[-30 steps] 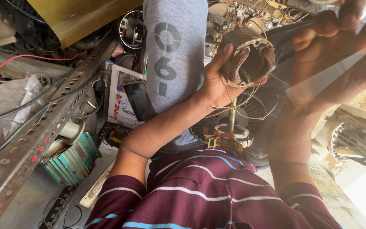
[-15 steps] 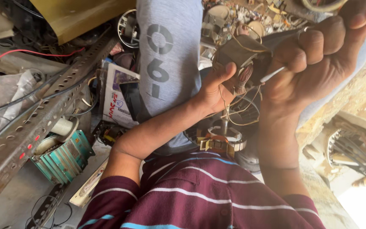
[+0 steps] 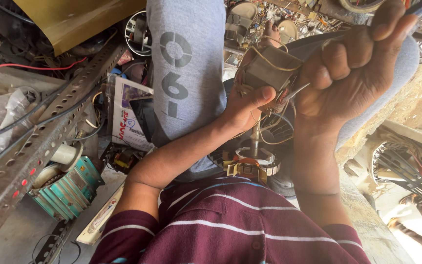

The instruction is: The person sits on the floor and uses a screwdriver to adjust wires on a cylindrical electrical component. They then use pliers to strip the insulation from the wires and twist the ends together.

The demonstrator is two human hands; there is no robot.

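My left hand [image 3: 247, 105] holds a small brown taped coil block [image 3: 269, 68] with thin wires hanging from it, thumb pressed on its near side. My right hand [image 3: 352, 73] is closed in a fist around a thin metal tool [image 3: 296, 91] whose tip touches the coil's lower right edge. Below the hands, a round motor stator with a shaft [image 3: 250, 164] rests by my lap. My grey trouser leg [image 3: 186, 63] runs up the middle, and my maroon striped shirt [image 3: 230, 225] fills the bottom.
A perforated metal angle bar [image 3: 40, 146] slants across the left. A teal finned motor part [image 3: 64, 188] lies beneath it, beside a printed paper packet [image 3: 128, 115]. A yellow sheet [image 3: 74, 19] and red wire [image 3: 25, 66] sit top left. Scattered scrap parts [image 3: 264, 19] lie above; a fan grille [image 3: 406, 171] right.
My right hand has closed tighter around the tool and moved in against the coil. My left hand has turned the coil so its flat taped side shows.
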